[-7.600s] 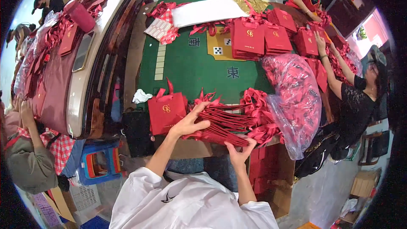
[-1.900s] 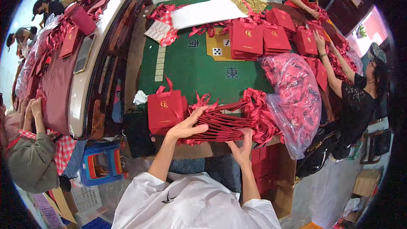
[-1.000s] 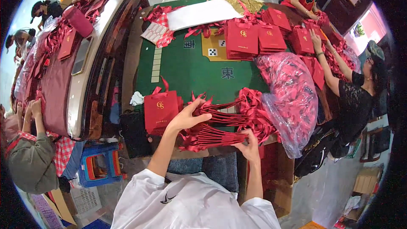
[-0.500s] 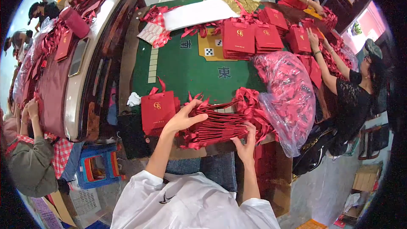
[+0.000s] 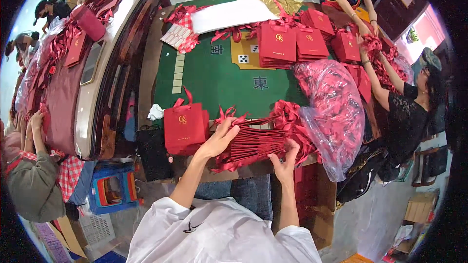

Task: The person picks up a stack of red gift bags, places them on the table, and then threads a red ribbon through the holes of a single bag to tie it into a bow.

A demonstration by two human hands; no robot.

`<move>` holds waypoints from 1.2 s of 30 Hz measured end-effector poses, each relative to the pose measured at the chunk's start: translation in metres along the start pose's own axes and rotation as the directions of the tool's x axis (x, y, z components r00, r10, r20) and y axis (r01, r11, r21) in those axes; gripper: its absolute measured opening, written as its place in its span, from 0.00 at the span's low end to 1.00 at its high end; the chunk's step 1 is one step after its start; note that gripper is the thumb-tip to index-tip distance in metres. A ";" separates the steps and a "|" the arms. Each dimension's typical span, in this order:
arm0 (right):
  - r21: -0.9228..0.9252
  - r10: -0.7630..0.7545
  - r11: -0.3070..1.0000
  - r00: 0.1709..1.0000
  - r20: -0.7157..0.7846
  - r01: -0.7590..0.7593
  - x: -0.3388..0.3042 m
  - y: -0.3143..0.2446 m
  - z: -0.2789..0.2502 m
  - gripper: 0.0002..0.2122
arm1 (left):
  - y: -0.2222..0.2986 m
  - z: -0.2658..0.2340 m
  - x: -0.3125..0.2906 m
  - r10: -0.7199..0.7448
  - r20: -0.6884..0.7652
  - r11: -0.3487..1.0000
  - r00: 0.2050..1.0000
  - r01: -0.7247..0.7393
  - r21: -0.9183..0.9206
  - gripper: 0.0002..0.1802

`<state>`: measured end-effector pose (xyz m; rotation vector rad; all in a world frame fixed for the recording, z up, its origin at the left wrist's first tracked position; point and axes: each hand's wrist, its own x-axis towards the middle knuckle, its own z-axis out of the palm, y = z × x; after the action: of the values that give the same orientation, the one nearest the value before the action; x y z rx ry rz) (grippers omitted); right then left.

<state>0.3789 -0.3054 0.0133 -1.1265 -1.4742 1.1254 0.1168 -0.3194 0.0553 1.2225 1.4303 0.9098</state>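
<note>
A row of red paper gift bags (image 5: 256,142), flattened and packed together with their edges toward me, lies at the table's near edge. My left hand (image 5: 219,140) grips the row's left end, thumb over the top edges. At the right end, my right hand (image 5: 286,159) holds the row between thumb and fingers; some fingertips are hidden behind the bags. Red ribbon handles (image 5: 292,122) spill out behind and right of the row. Just left of my left hand stands a small pile of red bags (image 5: 184,127) with a gold emblem.
Beyond my right hand bulges a clear plastic sack (image 5: 334,112) of red ribboned bags. Several bag piles (image 5: 278,46) and a white sheet (image 5: 231,14) lie on the far side of the green mat (image 5: 214,80). Co-workers handle red bags at the right and left.
My left hand has shifted slightly right along the row, and the bags sit closer together. At the far right, the co-workers' hands have moved onto the red ribbons.
</note>
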 end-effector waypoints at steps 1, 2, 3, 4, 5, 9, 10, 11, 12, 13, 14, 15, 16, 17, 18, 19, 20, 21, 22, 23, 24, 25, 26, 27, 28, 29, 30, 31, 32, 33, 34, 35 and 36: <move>-0.052 -0.027 0.998 0.999 0.037 0.029 0.000 0.011 -0.003 0.31 | -0.003 0.000 0.001 -0.001 -0.001 1.000 1.000 0.001 -0.001 0.27; -0.102 -0.053 0.993 0.996 0.076 0.060 0.001 0.013 -0.003 0.32 | -0.004 -0.001 0.001 0.011 -0.017 0.998 1.000 -0.012 -0.066 0.27; -0.102 -0.052 0.993 0.996 0.079 0.060 0.001 0.015 -0.005 0.32 | -0.004 -0.001 0.001 0.022 -0.034 0.991 0.999 -0.026 -0.130 0.26; -0.089 -0.050 0.994 0.994 0.101 0.059 0.001 0.016 -0.006 0.31 | -0.005 -0.002 0.001 0.021 -0.036 0.991 0.999 -0.025 -0.131 0.26; -0.077 -0.047 0.995 0.991 0.122 0.057 0.001 0.015 -0.007 0.30 | 0.000 -0.003 0.000 0.022 -0.021 0.988 1.000 -0.025 -0.155 0.28; 0.035 -0.115 0.993 0.979 0.170 0.110 0.000 0.006 -0.003 0.27 | -0.005 -0.005 0.007 0.022 0.020 0.983 1.000 -0.019 -0.181 0.28; 0.138 -0.043 0.990 0.982 0.184 0.017 -0.003 0.001 0.000 0.27 | -0.008 -0.005 0.006 0.022 0.017 0.983 1.000 -0.019 -0.182 0.28; 0.237 0.029 0.968 0.979 0.203 -0.078 -0.005 -0.005 0.001 0.26 | -0.007 -0.005 0.006 0.015 0.004 0.984 1.000 -0.014 -0.177 0.26; 0.236 0.029 0.969 0.979 0.202 -0.078 -0.007 -0.006 0.001 0.26 | -0.007 -0.005 0.006 0.008 -0.009 0.985 1.000 -0.009 -0.173 0.24; 0.256 0.017 0.964 0.975 0.223 -0.075 -0.008 -0.007 0.000 0.25 | -0.007 -0.005 0.006 0.008 -0.009 0.985 1.000 -0.010 -0.174 0.24; 0.276 0.005 0.958 0.971 0.241 -0.073 -0.010 -0.008 -0.001 0.24 | -0.004 -0.006 0.006 0.020 0.007 0.984 1.000 -0.018 -0.176 0.24; 0.275 0.005 0.959 0.971 0.240 -0.072 -0.011 -0.008 -0.002 0.24 | -0.002 -0.007 0.006 0.031 0.023 0.984 0.999 -0.027 -0.178 0.25; 0.282 -0.003 0.956 0.963 0.271 -0.076 -0.013 -0.008 -0.003 0.23 | 0.000 -0.007 0.006 0.032 0.024 0.984 0.999 -0.027 -0.179 0.25; 0.291 -0.011 0.953 0.953 0.303 -0.081 -0.014 -0.010 -0.003 0.23 | 0.004 -0.008 0.005 0.017 0.034 0.982 0.999 -0.010 -0.187 0.25; 0.291 -0.011 0.953 0.953 0.304 -0.082 -0.014 -0.012 -0.003 0.23 | 0.007 -0.010 0.005 0.001 0.043 0.981 0.999 0.007 -0.195 0.25; 0.271 -0.013 0.959 0.945 0.326 -0.080 -0.014 -0.015 -0.002 0.23 | 0.011 -0.011 0.004 0.000 0.042 0.981 0.999 0.008 -0.195 0.25; 0.252 -0.014 0.965 0.938 0.346 -0.078 -0.014 -0.017 0.000 0.23 | 0.015 -0.012 0.003 -0.023 0.053 0.977 0.998 0.034 -0.211 0.25; 0.252 -0.013 0.964 0.938 0.346 -0.079 -0.014 -0.017 0.002 0.23 | 0.017 -0.013 0.003 -0.047 0.065 0.972 0.997 0.060 -0.227 0.25; 0.232 -0.011 0.970 0.941 0.337 -0.072 -0.014 -0.016 0.005 0.23 | 0.017 -0.012 0.002 -0.048 0.065 0.972 0.997 0.062 -0.226 0.25; 0.210 -0.008 0.976 0.946 0.325 -0.064 -0.013 -0.014 0.006 0.23 | 0.016 -0.012 0.001 -0.019 0.048 0.974 0.999 0.030 -0.225 0.24; 0.210 -0.007 0.976 0.946 0.323 -0.065 -0.012 -0.011 0.007 0.23 | 0.016 -0.011 0.000 0.010 0.032 0.975 0.999 -0.002 -0.224 0.24; 0.206 0.017 0.975 0.958 0.285 -0.079 -0.010 -0.006 0.008 0.24 | 0.014 -0.011 0.001 0.009 0.035 0.975 0.999 -0.001 -0.224 0.24; 0.205 0.041 0.974 0.968 0.246 -0.093 -0.009 -0.002 0.009 0.25 | 0.013 -0.012 0.001 0.001 0.057 0.970 0.998 0.013 -0.242 0.24; 0.205 0.042 0.974 0.969 0.243 -0.094 -0.009 0.003 0.011 0.25 | 0.013 -0.012 0.002 -0.007 0.079 0.965 0.997 0.028 -0.259 0.24; 0.204 0.032 0.976 0.976 0.216 -0.077 -0.008 0.007 0.012 0.25 | 0.012 -0.012 0.002 -0.007 0.083 0.966 0.997 0.028 -0.258 0.24; 0.201 0.022 0.978 0.981 0.191 -0.061 -0.008 0.008 0.013 0.25 | 0.014 -0.012 0.001 -0.011 0.068 0.968 0.998 0.028 -0.248 0.24; 0.176 0.006 0.984 0.984 0.181 -0.039 -0.008 0.008 0.013 0.25 | 0.016 -0.012 0.001 -0.014 0.054 0.971 0.998 0.027 -0.239 0.24; 0.176 0.007 0.984 0.984 0.177 -0.038 -0.009 0.008 0.013 0.25 | 0.017 -0.010 0.001 -0.013 0.058 0.971 0.998 0.027 -0.238 0.24; 0.210 0.057 0.973 0.982 0.180 -0.095 -0.009 0.005 0.014 0.25 | 0.017 -0.009 -0.001 -0.024 0.008 0.979 1.000 0.025 -0.203 0.24; 0.245 0.107 0.958 0.977 0.186 -0.151 -0.009 0.002 0.014 0.25 | 0.017 -0.008 -0.001 -0.032 -0.042 0.986 0.999 0.025 -0.167 0.23; 0.246 0.106 0.958 0.978 0.181 -0.150 -0.009 -0.001 0.015 0.25 | 0.014 -0.009 -0.001 -0.030 -0.038 0.986 0.999 0.024 -0.164 0.23; 0.252 0.090 0.959 0.983 0.162 -0.129 -0.006 -0.009 0.018 0.25 | 0.007 -0.015 -0.001 0.020 0.033 0.988 0.999 -0.015 -0.156 0.30; 0.256 0.075 0.961 0.987 0.139 -0.109 -0.004 -0.012 0.019 0.25 | 0.000 -0.020 -0.001 0.070 0.110 0.987 0.991 -0.053 -0.151 0.38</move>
<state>0.3594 -0.3135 0.0220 -0.9600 -1.3312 1.4353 0.0976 -0.3187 0.0596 1.1939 1.2184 0.9548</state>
